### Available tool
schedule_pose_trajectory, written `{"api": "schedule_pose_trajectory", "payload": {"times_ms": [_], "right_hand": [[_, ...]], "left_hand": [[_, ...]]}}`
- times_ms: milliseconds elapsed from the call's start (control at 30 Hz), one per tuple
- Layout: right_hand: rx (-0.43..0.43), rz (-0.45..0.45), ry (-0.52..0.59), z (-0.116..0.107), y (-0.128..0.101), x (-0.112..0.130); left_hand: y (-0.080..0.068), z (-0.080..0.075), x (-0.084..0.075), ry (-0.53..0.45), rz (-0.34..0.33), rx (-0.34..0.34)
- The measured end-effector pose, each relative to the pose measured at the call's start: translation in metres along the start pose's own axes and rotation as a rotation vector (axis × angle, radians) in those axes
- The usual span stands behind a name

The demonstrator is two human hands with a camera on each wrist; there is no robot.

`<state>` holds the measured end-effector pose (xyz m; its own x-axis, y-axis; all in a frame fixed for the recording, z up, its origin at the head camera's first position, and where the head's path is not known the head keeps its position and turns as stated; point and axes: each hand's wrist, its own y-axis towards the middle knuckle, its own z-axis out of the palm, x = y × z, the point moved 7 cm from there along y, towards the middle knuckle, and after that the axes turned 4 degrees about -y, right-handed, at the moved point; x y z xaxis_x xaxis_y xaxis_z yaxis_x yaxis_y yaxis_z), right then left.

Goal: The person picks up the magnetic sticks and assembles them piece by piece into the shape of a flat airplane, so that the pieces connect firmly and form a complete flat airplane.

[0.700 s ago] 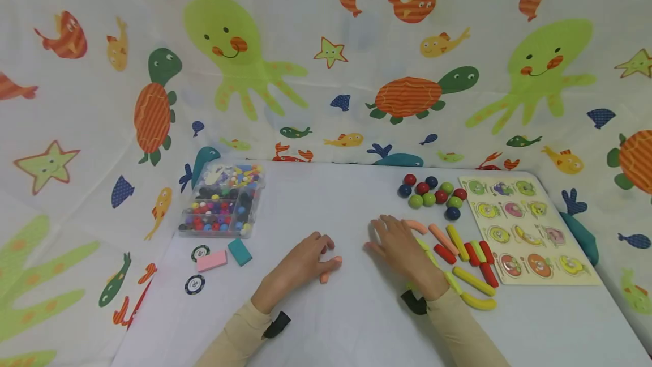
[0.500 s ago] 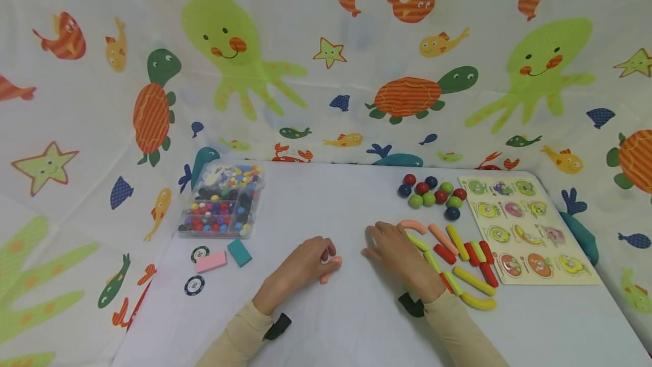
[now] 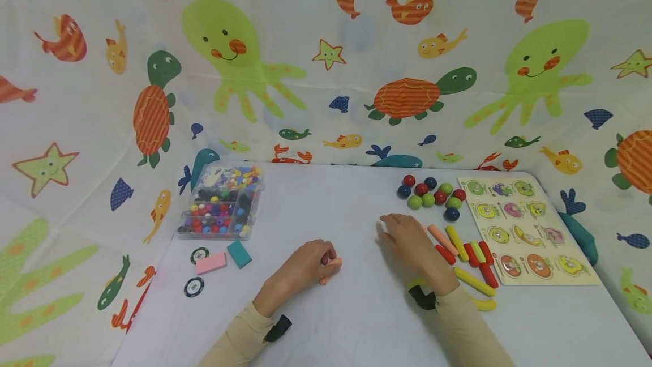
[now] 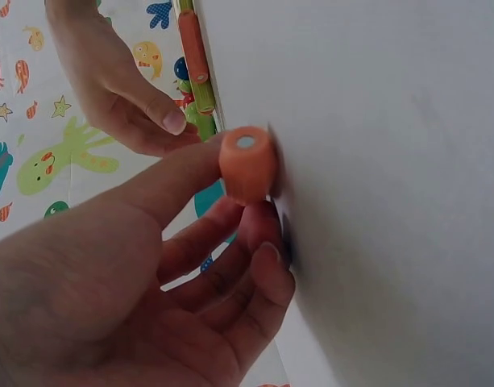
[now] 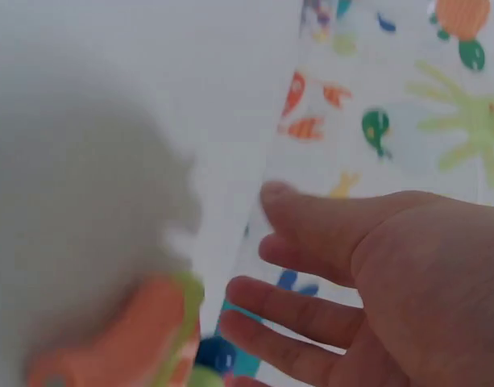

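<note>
We work on the white table (image 3: pixel 356 321), the puzzle board (image 3: pixel 524 231) at its right edge and the bead box (image 3: pixel 221 203) far left. Our right hand (image 3: pixel 407 239) lies released, fingers straight, over the pile of sticks (image 3: pixel 466 254) beside the balls (image 3: pixel 433 194). Our left hand (image 3: pixel 305 265) pinches the orange stick (image 4: pixel 247 164), held against the table's middle. To do this well, we judge, keep that pinch firm and reach slowly, so neighbouring sticks stay put
</note>
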<state>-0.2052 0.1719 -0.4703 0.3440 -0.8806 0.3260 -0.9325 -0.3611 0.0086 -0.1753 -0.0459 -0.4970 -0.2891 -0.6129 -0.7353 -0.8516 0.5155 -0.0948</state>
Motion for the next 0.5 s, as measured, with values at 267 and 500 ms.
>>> {"api": "schedule_pose_trajectory", "payload": {"times_ms": [267,500], "right_hand": [[0.002,0.11,-0.001,-0.012,0.0,-0.041],[0.01,0.173,-0.017,-0.011,0.0,-0.059]], "left_hand": [[0.001,-0.004,0.002,0.028,0.007,-0.056],[0.002,-0.013,0.01,0.045,-0.027,-0.123]]}}
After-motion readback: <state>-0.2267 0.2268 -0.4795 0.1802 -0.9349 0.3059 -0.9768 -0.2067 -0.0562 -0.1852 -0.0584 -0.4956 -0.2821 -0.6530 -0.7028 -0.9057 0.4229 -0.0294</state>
